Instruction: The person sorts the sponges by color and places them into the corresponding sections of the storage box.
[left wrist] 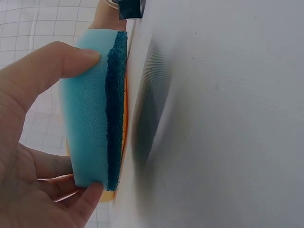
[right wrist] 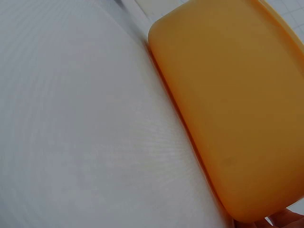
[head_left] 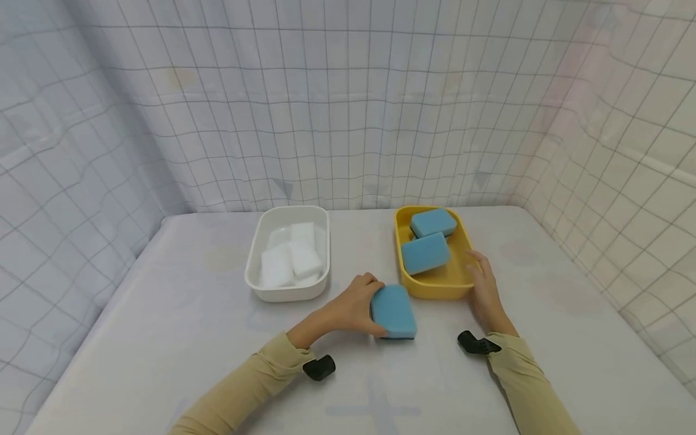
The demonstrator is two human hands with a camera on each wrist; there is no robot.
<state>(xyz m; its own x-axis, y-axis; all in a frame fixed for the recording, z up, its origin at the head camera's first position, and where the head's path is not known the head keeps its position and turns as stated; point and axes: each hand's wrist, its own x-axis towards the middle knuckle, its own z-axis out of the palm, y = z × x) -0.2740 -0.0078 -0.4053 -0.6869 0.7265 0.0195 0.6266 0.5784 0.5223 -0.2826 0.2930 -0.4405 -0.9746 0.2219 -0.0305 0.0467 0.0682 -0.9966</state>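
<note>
A blue sponge (head_left: 393,311) with a dark scouring side is held in my left hand (head_left: 356,307), thumb at its near end and fingers at its far end. In the left wrist view the sponge (left wrist: 90,114) stands on edge in that image, its dark layer facing the white tabletop just below. My right hand (head_left: 486,293) is at the right wall of a yellow bin (head_left: 439,292), fingers bent at its rim. Two more blue sponges (head_left: 426,253) lie inside the bin. The right wrist view shows its outer wall (right wrist: 228,104), with fingertips partly hidden at the lower corner.
A white bin (head_left: 288,294) with several white blocks (head_left: 304,257) stands to the left of the yellow one. Both are on a white-covered table (head_left: 163,338). White grid-patterned curtains (head_left: 348,109) hang behind and on both sides.
</note>
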